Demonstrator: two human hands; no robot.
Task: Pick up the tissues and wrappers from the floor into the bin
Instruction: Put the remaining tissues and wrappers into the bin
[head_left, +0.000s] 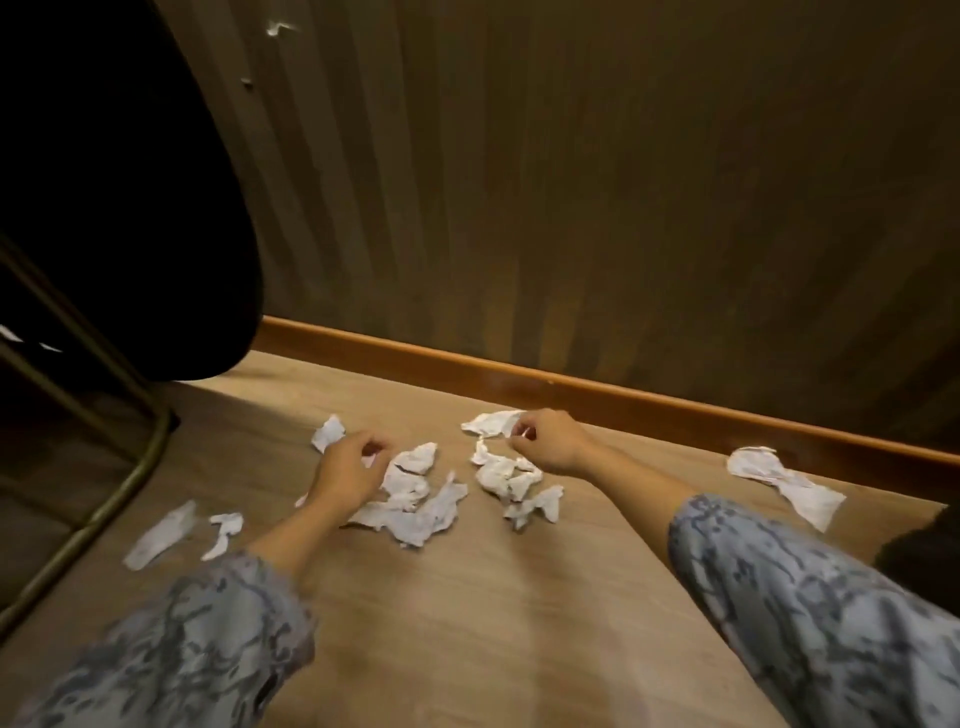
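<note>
Several crumpled white tissues lie on the wooden floor near the wall. My left hand (348, 473) hangs with curled fingers over the left edge of a big tissue pile (415, 504); whether it grips anything is hidden under the palm. A small tissue (328, 431) lies just beyond it. My right hand (550, 441) pinches the edge of a flat tissue (491, 422) close to the skirting. Another crumpled clump (506, 480) sits right below that hand. More pieces lie at the left (161, 535) (224, 530) and far right (784, 480). No bin is clearly in view.
A large black shape (119, 208) fills the upper left above a brass-coloured metal frame (104, 499) standing on the floor. A ribbed brown wall (571, 208) with an orange wooden skirting (571, 387) closes off the back. A dark object (924, 551) pokes in at the right edge.
</note>
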